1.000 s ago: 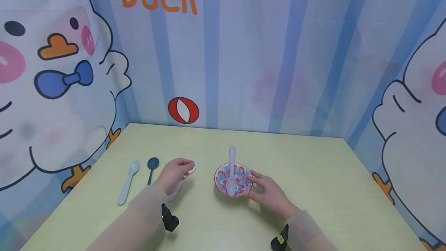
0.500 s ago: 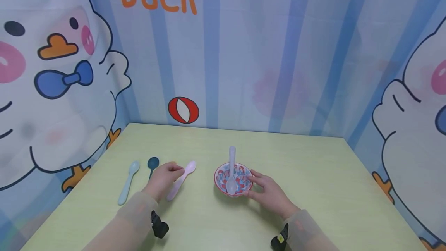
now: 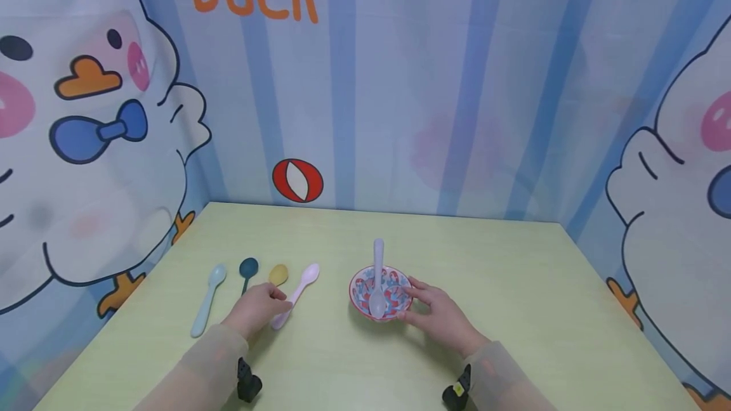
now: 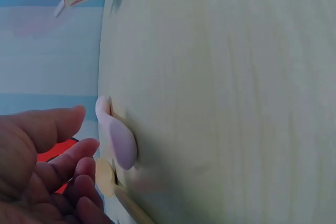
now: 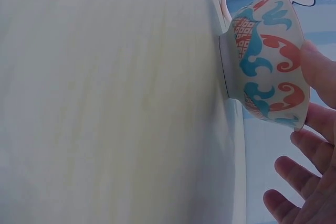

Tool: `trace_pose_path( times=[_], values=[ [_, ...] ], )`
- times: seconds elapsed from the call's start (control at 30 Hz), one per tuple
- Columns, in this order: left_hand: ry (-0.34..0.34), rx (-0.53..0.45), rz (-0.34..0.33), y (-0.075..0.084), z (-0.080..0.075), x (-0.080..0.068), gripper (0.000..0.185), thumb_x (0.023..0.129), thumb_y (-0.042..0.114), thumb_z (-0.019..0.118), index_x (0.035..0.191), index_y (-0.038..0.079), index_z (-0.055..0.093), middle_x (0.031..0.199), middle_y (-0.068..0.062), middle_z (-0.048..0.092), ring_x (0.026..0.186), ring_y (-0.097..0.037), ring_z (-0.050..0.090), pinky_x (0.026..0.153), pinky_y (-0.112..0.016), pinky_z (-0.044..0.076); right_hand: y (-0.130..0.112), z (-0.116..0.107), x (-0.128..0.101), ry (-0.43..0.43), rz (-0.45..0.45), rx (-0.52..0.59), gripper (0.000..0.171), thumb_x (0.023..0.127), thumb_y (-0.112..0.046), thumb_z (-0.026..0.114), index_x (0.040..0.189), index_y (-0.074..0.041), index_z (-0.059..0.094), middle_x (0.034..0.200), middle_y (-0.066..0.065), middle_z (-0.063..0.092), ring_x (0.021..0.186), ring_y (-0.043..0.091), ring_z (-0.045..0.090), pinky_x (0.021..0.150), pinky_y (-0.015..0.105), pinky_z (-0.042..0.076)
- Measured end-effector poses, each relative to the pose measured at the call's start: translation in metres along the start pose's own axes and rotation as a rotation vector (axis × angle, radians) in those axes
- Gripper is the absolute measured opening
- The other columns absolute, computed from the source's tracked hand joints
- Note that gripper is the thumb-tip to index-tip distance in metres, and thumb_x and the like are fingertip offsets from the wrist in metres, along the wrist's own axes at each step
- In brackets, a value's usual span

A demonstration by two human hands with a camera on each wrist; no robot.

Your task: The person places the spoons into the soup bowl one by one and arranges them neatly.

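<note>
My right hand (image 3: 444, 317) holds the rim of a small red-and-blue patterned bowl (image 3: 395, 297) between thumb and fingers, the other fingers spread beside it. The bowl stands upright on the table. A pale lavender spoon (image 3: 378, 268) leans in it, handle over the far rim. My left hand (image 3: 258, 309), with fingers loosely bent and nothing in them, hovers over the handle of a yellow spoon (image 3: 278, 274), hiding much of it. Right beside these fingertips lies a pink spoon (image 3: 310, 273); the left wrist view shows a gap between thumb and index finger (image 4: 79, 153).
Left of the left hand, a dark teal spoon (image 3: 248, 267) and a light blue spoon (image 3: 208, 302) lie in the same row. The pale yellow table (image 3: 491, 252) ends at a striped curtain (image 3: 394, 81) with duck prints.
My left hand has let go of the pink spoon, leaving it on the table, and has drawn back to the left, uncovering the yellow spoon's head. The right hand stays at the bowl.
</note>
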State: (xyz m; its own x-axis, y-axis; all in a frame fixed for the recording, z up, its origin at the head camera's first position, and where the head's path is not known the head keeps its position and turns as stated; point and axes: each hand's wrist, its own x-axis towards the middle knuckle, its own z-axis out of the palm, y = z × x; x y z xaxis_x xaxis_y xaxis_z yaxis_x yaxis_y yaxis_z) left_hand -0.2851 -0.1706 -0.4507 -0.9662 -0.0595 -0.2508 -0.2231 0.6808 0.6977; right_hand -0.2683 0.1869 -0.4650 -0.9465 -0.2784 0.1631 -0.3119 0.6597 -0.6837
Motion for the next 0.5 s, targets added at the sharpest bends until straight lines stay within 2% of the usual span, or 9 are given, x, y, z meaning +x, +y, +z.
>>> trace_pose_path(
  times=[0.27, 0.5],
  values=[
    [-0.017, 0.117, -0.002, -0.0015, -0.0016, -0.0052, 0.024, 0.085, 0.021, 0.071, 0.097, 0.003, 0.060, 0.086, -0.008, 0.058, 0.077, -0.024, 0.051, 0.064, -0.033, 0.042, -0.0020, -0.0005, 0.0004, -0.008, 0.006, 0.008, 0.057, 0.083, -0.031, 0.076, 0.131, -0.007, 0.059, 0.148, 0.006, 0.043, 0.134, 0.037, 0.037, 0.107, 0.055, 0.030],
    [-0.040, 0.161, -0.006, -0.0039, -0.0015, -0.0067, 0.021, 0.081, 0.018, 0.072, 0.091, 0.004, 0.059, 0.081, -0.007, 0.056, 0.073, -0.022, 0.051, 0.062, -0.031, 0.041, -0.0006, -0.0006, 0.0005, -0.008, 0.001, 0.007, 0.058, 0.083, -0.032, 0.076, 0.131, -0.007, 0.059, 0.148, 0.005, 0.043, 0.134, 0.036, 0.037, 0.108, 0.054, 0.030]
  ],
)
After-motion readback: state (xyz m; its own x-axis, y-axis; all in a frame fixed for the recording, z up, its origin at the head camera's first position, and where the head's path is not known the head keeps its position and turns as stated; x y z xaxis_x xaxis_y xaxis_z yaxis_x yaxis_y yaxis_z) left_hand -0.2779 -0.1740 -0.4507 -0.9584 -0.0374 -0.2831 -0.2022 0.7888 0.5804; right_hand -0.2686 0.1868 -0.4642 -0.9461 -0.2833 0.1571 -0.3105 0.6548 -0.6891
